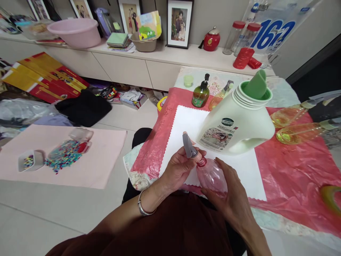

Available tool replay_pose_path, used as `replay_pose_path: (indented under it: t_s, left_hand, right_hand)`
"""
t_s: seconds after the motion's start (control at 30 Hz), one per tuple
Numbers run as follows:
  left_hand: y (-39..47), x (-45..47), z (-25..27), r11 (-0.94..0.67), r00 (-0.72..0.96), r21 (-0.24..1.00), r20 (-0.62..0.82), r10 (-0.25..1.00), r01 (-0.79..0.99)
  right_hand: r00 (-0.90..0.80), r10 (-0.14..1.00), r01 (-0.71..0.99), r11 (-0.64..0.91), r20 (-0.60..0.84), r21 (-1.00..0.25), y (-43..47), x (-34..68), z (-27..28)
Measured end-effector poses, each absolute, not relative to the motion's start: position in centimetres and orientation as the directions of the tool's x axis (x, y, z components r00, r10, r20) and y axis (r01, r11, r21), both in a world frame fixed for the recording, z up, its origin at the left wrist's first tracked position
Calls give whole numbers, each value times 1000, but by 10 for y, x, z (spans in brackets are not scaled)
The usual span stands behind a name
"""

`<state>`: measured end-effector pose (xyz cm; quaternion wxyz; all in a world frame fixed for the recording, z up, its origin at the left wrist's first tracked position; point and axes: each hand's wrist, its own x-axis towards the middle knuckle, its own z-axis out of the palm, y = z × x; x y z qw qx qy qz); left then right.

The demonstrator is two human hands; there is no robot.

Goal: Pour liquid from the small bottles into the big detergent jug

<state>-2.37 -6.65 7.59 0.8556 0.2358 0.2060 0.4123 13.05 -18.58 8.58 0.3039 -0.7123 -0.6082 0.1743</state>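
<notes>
A clear pink spray bottle (pixel 212 175) with a grey trigger head (pixel 189 146) is tilted in front of me, its head toward the upper left. My left hand (pixel 179 167) is closed round the collar below the trigger head. Round the bottle's body curls my right hand (pixel 231 190), thumb underneath and fingers along the far side. Just beyond stands a large pale detergent jug (pixel 234 121) with a green cap (pixel 255 87) resting tilted in its mouth. Under both hands lies a white scalloped sheet (pixel 174 142). I cannot make out liquid in the pink bottle.
A green pump bottle (pixel 200 95) and an amber spray bottle (pixel 216 101) stand behind the jug. Two yellow spray bottles (pixel 301 131) are at right, near a tape roll (pixel 331 199). Left on the floor, a pink board (pixel 90 167) carries scattered colourful beads (pixel 65 156).
</notes>
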Motion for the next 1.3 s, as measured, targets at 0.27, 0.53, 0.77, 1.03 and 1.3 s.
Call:
replay_pose_path:
  t_s: [0.27,0.53,0.77,1.03,1.3]
  left_hand:
    - [-71,-23,72,546,587,596,-149,796,-589]
    - [-71,-22,73,536,590,599,-127,797,-595]
    - [-69,-23,74,535,616,610,-96,782,-585]
    - [-69,-29,83,585,671,606,-111,733,-539]
    - [-76,-25,97,550,571,640,-205,795,-537]
  right_hand:
    - [168,976,712,-25,136,-701,-187,129,82]
    - [200,953,681,32,228,-731,-186,124,79]
    - [268,942,496,45,202,-867,-192,125,65]
    - [287,954,-24,-85,-88,-996,-192,122,68]
    - [299,938,-220,-113,-177,-969,-183,109,74]
